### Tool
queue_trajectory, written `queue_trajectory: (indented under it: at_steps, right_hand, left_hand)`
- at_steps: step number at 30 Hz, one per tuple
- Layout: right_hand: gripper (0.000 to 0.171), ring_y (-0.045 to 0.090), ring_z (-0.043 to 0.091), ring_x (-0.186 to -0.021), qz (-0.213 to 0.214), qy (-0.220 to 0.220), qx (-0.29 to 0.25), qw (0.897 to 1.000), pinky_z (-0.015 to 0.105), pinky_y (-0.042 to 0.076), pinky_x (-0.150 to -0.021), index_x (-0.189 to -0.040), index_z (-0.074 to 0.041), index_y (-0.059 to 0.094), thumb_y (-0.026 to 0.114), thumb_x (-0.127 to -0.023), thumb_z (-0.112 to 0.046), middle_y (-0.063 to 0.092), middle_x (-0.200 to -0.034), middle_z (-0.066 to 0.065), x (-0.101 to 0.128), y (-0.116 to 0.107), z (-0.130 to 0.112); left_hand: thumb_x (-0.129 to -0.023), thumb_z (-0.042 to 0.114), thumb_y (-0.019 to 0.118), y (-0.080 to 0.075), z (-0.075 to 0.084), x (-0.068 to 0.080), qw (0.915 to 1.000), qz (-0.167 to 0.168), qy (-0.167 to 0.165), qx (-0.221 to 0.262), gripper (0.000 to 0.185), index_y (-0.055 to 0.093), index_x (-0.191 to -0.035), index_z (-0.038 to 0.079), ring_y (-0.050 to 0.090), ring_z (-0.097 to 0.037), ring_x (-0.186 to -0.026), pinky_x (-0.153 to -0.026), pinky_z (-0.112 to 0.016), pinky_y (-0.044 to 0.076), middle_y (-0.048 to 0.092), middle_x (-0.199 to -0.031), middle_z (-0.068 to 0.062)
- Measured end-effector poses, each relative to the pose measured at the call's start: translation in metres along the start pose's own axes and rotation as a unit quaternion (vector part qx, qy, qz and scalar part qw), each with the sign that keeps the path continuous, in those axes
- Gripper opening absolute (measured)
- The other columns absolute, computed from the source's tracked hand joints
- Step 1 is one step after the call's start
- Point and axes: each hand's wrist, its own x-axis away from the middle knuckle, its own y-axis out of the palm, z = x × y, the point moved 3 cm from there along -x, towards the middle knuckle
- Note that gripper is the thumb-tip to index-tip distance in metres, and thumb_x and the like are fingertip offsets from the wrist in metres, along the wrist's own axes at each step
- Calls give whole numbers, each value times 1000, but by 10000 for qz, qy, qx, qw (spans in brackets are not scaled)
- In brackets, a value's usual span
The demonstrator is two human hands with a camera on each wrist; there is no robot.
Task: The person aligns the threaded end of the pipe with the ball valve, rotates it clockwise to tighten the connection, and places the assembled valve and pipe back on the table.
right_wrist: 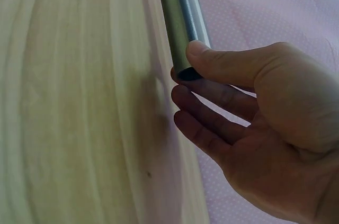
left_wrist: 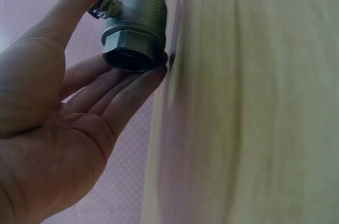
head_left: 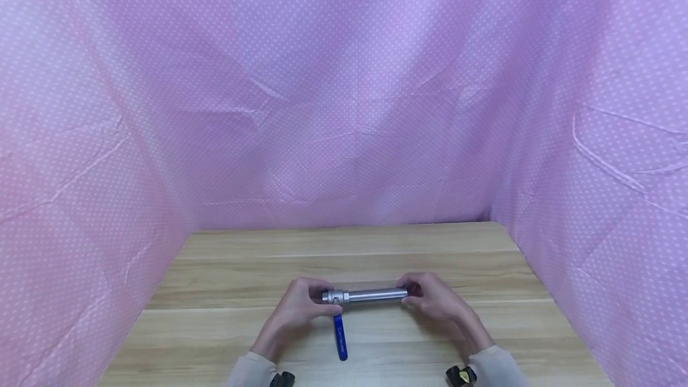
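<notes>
A metal ball valve (head_left: 337,297) is joined to a straight steel pipe (head_left: 378,295), lying crosswise in the head view. Its blue lever handle (head_left: 340,337) points toward the person. My left hand (head_left: 302,302) holds the valve end, thumb by the base of the lever and fingers on the far side. In the left wrist view, the open hexagonal end of the valve (left_wrist: 139,15) faces the palm. My right hand (head_left: 434,296) pinches the pipe's free end between thumb and fingers. The hollow end of the pipe (right_wrist: 177,20) shows beside the thumb in the right wrist view.
Beneath the hands is a wooden tabletop (head_left: 242,255) with light grain. Pink dotted cloth (head_left: 344,106) hangs behind it and along both sides. Dark wrist straps (head_left: 460,376) sit at the light sleeves.
</notes>
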Motion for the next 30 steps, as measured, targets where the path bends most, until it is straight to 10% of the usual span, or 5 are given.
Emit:
queue_trajectory:
  at_steps: [18,23,30]
  right_hand:
    - [25,69,8,-107,-111,-38,334,9994,21,59,-95,-123,-18,80,84,-99,-13,81,-116,-6,-3,2,5]
    - [28,73,22,-118,-103,93,284,9995,40,64,-110,-128,-16,80,83,-101,-21,82,-124,-2,-1,1,4]
    - [32,73,18,-114,93,50,77,9999,34,67,-105,-130,-9,76,79,-106,-29,80,-121,1,-2,-2,0]
  left_hand:
    - [-87,40,99,-1,-1,1,9973,-19,160,-716,57,82,-130,8,78,-18,-110,-99,-30,70,85,-125,-9]
    - [-87,44,98,-1,1,1,9949,4,200,-986,60,81,-133,10,77,-19,-115,-106,-41,69,85,-128,-7]
    - [-94,47,92,-3,3,1,9988,142,157,-449,73,70,-150,6,77,-36,-132,-121,-57,62,75,-149,-18]
